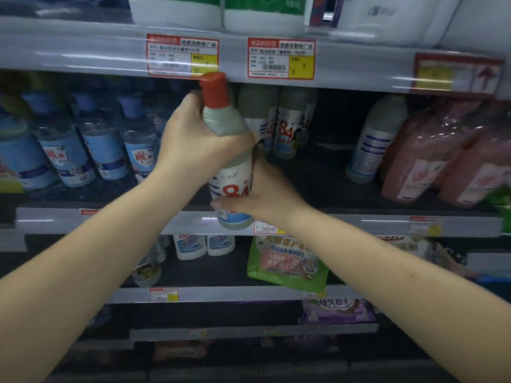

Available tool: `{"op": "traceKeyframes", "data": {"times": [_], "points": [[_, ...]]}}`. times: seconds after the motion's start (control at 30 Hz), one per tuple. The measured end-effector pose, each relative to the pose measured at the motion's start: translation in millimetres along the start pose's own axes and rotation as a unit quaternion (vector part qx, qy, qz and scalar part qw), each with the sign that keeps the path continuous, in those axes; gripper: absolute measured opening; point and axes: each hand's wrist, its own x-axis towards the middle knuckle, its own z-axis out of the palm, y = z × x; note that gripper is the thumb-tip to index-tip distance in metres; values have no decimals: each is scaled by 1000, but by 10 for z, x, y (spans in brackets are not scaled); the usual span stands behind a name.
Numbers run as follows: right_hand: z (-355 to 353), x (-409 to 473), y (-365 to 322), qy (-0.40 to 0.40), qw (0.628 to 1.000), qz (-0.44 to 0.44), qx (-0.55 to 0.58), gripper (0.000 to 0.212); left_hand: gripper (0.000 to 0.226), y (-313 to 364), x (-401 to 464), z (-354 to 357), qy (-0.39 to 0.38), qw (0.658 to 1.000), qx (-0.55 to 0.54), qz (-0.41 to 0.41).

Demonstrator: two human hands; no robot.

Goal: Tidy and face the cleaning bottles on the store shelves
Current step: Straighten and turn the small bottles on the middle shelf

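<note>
A pale bottle with a red cap and an "84" label (229,150) is held upright in front of the middle shelf (110,221). My left hand (193,139) grips its upper body below the cap. Lower down, my right hand (257,189) wraps round the labelled part. Behind the held bottle stand more "84" bottles (287,125) further back on the same shelf. One white bottle with a blue-striped label (373,139) leans to the right of them.
Several clear blue-labelled bottles (91,142) fill the shelf's left side. Pink refill packs (448,156) crowd the right. Dark bare shelf lies between the "84" bottles and the leaning bottle. A green pouch (287,261) and small white bottles (204,246) sit one shelf below.
</note>
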Motion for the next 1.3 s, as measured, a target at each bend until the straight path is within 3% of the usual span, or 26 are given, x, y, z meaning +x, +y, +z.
{"op": "traceKeyframes", "data": {"times": [0.07,0.17,0.27,0.43,0.6,0.7,0.83,0.93,1.03,1.1,1.2,1.3], "points": [[-25,44,80,19,998,-3,53,72,56,7,41,109,-14,1000,5,-6],[-180,123,198,-17,997,-2,75,59,66,22,62,208,-51,998,34,25],[-378,183,278,-64,997,11,52,58,55,42,109,268,-104,992,32,62],[-645,269,408,-110,991,39,64,64,62,59,243,312,-231,967,64,91],[-824,414,571,-139,987,67,36,63,49,-49,312,518,-213,972,65,79],[-850,465,645,-105,989,65,84,57,49,-57,444,657,-194,978,31,63],[-749,473,662,-37,987,46,146,44,22,-57,621,864,-121,992,30,35],[-477,507,758,75,987,44,135,58,33,-48,712,1035,-81,995,46,36],[-323,558,774,180,974,126,47,84,38,17,752,1202,-51,997,60,27],[-325,616,785,204,968,136,44,80,37,83,815,1273,-69,996,62,-11],[-399,693,813,213,966,142,38,72,37,110,961,1275,-175,980,14,-97],[-479,786,887,202,966,150,50,66,27,-17,968,1153,-164,984,58,-32]]}}
